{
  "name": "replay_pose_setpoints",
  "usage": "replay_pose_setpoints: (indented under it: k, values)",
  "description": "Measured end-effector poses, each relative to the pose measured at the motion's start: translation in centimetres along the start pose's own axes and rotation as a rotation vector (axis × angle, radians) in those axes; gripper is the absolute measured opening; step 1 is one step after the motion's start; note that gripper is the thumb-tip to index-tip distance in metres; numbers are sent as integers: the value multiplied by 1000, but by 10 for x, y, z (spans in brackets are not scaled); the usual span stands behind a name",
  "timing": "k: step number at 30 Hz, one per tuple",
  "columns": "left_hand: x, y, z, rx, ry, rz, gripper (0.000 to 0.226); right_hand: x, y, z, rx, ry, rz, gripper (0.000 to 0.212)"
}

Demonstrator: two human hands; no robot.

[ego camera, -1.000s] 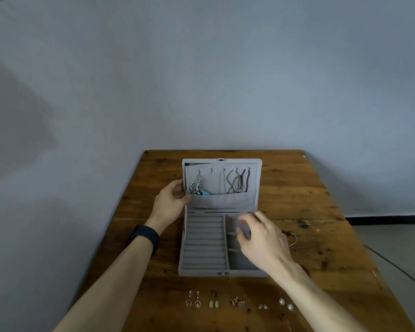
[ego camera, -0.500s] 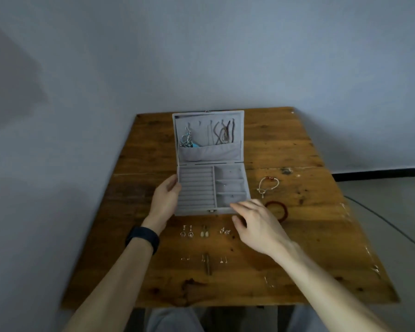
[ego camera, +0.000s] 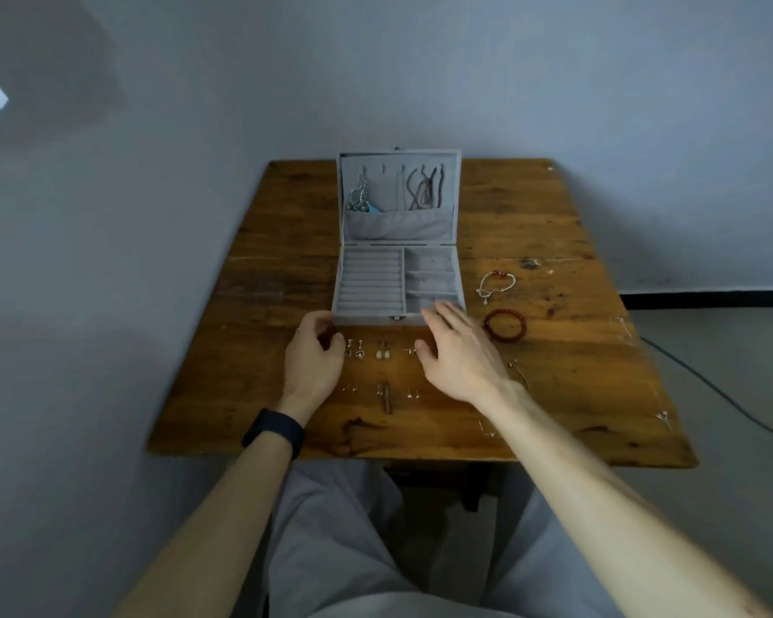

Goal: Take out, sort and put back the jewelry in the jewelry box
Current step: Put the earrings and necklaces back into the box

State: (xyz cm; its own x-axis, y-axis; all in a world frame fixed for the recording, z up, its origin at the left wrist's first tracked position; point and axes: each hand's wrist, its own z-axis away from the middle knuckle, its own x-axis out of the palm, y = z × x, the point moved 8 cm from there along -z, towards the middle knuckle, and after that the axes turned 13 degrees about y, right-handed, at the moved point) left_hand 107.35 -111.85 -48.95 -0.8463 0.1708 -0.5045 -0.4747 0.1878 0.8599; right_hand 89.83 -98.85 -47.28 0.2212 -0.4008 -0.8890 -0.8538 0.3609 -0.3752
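Your right hand [ego camera: 460, 354], fingers spread, and loosely curled left hand [ego camera: 311, 363] drop from the jewelry box [ego camera: 371, 283] toward the earrings [ego camera: 382, 351], so sorting looks next.

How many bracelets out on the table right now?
2: silver chain bracelet with red beads right of the grey felt jewelry box; dark red beaded bracelet just nearer; right hand may hide more.
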Motion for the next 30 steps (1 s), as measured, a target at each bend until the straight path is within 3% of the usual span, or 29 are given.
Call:
replay_pose_setpoints:
  k: [4,9,19,30]
  values:
    - [-8,-9,7,54,120,-88,20,-3,-36,5,-61,82,-27,50]
    - [-2,-15,8,141,118,-197,28,12,-66,1,-95,88,29,36]
    - [0,-16,10,235,145,-289,20,34,-80,-14,-20,76,157,34]
    - [0,-18,11,244,139,-299,21,38,-81,-12,-15,105,134,31]
